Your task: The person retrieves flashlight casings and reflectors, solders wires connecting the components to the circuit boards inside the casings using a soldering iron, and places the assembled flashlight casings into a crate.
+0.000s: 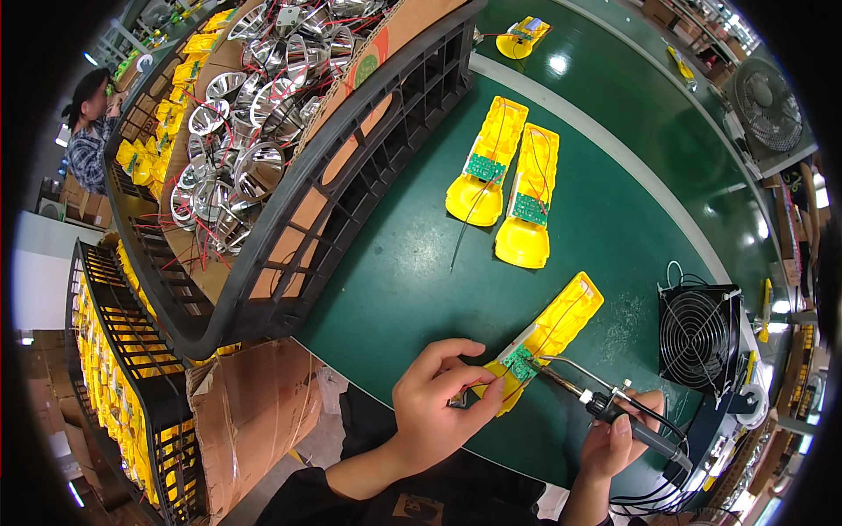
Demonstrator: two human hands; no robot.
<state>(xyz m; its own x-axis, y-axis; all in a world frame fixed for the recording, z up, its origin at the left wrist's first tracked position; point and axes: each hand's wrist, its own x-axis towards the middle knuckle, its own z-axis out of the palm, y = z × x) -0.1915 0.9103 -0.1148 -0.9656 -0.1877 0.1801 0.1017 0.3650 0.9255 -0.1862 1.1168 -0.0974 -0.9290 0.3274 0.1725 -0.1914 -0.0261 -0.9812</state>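
My right hand [612,443] grips a soldering iron [638,431] with a dark handle and a thin curved metal tube along its shaft. The iron's tip meets the green circuit board [519,363] inside a yellow plastic housing [566,317], which lies slanted on the table. At the housing's wide lower end, my left hand [443,399] has thumb and forefinger closed in a pinch; what lies between them is hidden. Farther off lie two similar housings, a left one [478,197] and a right one [524,245], each with a green board and thin wires.
A black crate [351,188] holding shiny reflector cups [263,96] with red wires stands at left. Below it, another crate [132,351] is full of yellow parts. A black fan [699,337] stands at right on the green table [386,298]. A person [88,131] sits far left.
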